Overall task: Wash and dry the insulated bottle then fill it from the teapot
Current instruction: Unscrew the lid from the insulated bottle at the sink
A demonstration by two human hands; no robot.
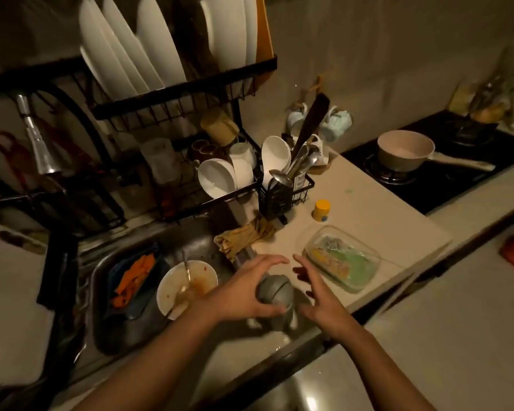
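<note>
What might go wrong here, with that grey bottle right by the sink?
The insulated bottle stands by the sink, gripped only at its cap by the left hand; the right hand is open beside it, so it might tip. Falling left, it could hit the dirty bowl in the sink. A swing right might knock the glass container.

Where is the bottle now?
Head view, lower centre: the bottle is at the counter edge right of the sink, left hand gripping its top, right hand beside it.
</note>
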